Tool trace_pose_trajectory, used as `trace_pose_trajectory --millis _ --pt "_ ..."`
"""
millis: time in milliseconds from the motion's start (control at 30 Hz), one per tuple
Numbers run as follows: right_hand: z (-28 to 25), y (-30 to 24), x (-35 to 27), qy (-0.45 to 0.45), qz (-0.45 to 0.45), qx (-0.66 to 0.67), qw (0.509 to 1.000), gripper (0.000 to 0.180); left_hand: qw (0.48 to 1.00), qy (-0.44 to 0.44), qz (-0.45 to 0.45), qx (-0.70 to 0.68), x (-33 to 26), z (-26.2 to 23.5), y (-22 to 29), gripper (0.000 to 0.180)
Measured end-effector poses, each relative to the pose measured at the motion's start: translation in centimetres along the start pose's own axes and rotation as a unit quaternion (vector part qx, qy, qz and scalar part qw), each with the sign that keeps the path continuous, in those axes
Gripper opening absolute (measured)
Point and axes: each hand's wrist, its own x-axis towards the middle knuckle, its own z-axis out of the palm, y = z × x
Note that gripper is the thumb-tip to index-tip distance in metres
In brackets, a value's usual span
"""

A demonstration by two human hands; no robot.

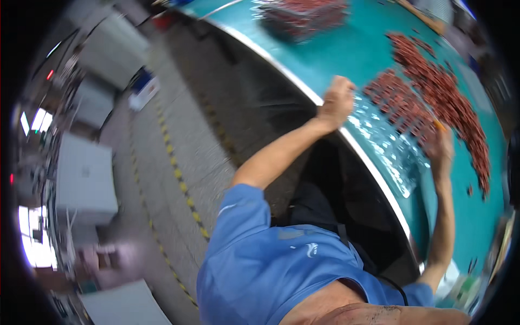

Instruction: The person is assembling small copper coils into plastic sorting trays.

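A clear plastic tray [382, 149] with many small pockets lies on the green tabletop, slanting across in front of me. Small red-brown parts [398, 103] fill its far half, while the near half shows bare plastic. My left hand [337, 103] is closed at the tray's left end, its fingers curled at the rim. At the right end, my right hand [441, 149] is closed on the tray's edge; motion blurs its fingers, and a yellow-orange spot shows at a fingertip. Beyond the tray spreads a long loose heap of the same red-brown parts [441, 86].
A stack of filled clear trays [303, 19] stands at the table's far left. The white table edge [374, 176] runs diagonally before me. Another person's arm [425, 16] reaches in at the far right. Yellow-black striped tape [176, 168] marks the floor, with pale cabinets [84, 173] beyond.
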Motion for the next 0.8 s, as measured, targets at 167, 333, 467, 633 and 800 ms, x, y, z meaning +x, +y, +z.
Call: trace_pose_trajectory --millis 167,333,467,633,800 --pt "-9.7 11.1 -6.0 0.053 0.032 -0.317 0.946 0.043 0.999 0.037 -0.039 0.005 -0.1 -0.7 1.1 0.009" --pt "-14.6 23.0 -13.2 -0.047 0.237 -0.303 0.922 0.042 0.998 0.019 -0.044 0.027 0.0 -1.4 1.7 0.012" --pt "-14.0 23.9 -12.5 -0.097 0.16 -0.337 0.923 0.036 0.995 0.019 -0.094 0.036 -0.4 -1.7 2.6 0.012" --pt "-14.3 28.1 -13.2 0.038 0.046 -0.223 0.973 0.032 0.996 0.028 -0.083 0.034 -0.5 -0.4 2.3 0.01" --pt "-12.5 20.0 -7.4 0.104 0.269 0.001 0.957 0.038 0.995 0.061 -0.06 0.054 -1.1 -0.6 1.2 0.016"
